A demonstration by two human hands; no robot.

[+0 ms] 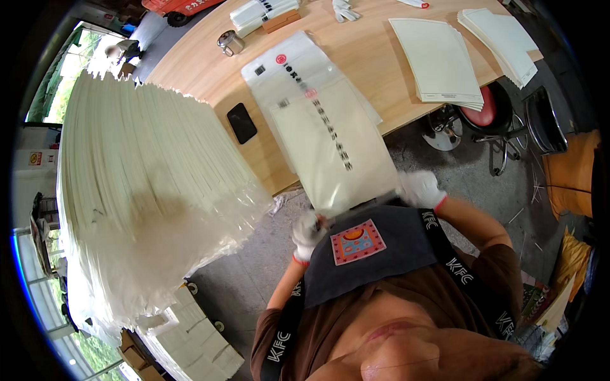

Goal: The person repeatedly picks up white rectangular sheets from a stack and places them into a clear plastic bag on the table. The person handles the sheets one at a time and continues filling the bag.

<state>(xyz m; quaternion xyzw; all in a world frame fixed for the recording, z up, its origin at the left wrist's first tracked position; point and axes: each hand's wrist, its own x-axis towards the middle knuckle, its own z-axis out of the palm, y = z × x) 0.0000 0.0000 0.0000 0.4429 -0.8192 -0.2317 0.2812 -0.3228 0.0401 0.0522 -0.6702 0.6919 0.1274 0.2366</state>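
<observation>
In front of me a long clear plastic bag (333,146) with dark and red print lies over the table's near edge, cream paper sheets showing inside it. Its near end hangs by my apron. My left hand (307,236), in a white glove with a red cuff, is closed at the bag's near left corner. At the near right corner, my right hand (420,190), gloved the same way, pinches the bag's edge; its fingers are slightly blurred. More clear bags lie under the paper-filled one, spread toward the far side.
A tall stack of plastic-wrapped sheets (146,184) rises at my left. On the wooden table (356,51) are a black phone (241,123), a metal cup (230,43), paper piles (438,60) and a spare glove (345,10). A stool (480,105) stands beyond the right edge.
</observation>
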